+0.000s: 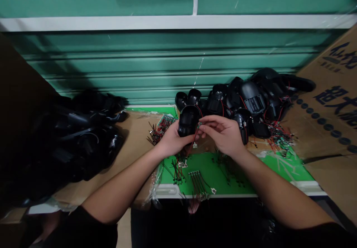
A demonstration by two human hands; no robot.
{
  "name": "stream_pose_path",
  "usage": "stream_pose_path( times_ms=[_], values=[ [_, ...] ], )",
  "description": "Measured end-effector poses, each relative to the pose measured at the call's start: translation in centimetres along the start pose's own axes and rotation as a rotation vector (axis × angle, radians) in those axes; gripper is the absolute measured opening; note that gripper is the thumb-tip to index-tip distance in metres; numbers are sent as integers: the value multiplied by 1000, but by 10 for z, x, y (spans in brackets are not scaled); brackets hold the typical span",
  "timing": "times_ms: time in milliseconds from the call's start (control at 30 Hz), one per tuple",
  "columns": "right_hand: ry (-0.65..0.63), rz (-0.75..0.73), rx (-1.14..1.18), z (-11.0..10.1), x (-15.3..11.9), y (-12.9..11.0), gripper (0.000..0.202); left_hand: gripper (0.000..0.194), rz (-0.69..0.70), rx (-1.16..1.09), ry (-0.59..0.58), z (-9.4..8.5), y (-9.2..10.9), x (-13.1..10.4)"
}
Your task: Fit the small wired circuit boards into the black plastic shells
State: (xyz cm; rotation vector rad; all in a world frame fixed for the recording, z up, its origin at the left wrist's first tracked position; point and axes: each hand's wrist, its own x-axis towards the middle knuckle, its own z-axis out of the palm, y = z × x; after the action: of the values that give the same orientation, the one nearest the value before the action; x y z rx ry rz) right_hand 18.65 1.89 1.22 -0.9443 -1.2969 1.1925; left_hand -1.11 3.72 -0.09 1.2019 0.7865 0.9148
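Black plastic shell sits above the green tabletop, my left hand gripping its side; right hand pinches a small wired part beside it. I judge: shell light, stiff, slick, best held by its sides; part fragile, take its edges.
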Motion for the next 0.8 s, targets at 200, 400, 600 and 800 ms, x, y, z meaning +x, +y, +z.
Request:
stream_pose_path(
  times_ms=[200,400,600,800],
  values=[
    [126,-266,-382,3,-4,3,11,49,-11,55,14,6,-3,-5],
    [132,-340,-459,4,-5,2,9,51,-7,14,-17,10,-3,-9],
    [124,-431,-515,3,-3,4,10,50,37,42,-24,10,-3,-9],
    [98,-520,-595,1,-3,4,15,50,8,-3,0,15,-6,-12]
  ],
)
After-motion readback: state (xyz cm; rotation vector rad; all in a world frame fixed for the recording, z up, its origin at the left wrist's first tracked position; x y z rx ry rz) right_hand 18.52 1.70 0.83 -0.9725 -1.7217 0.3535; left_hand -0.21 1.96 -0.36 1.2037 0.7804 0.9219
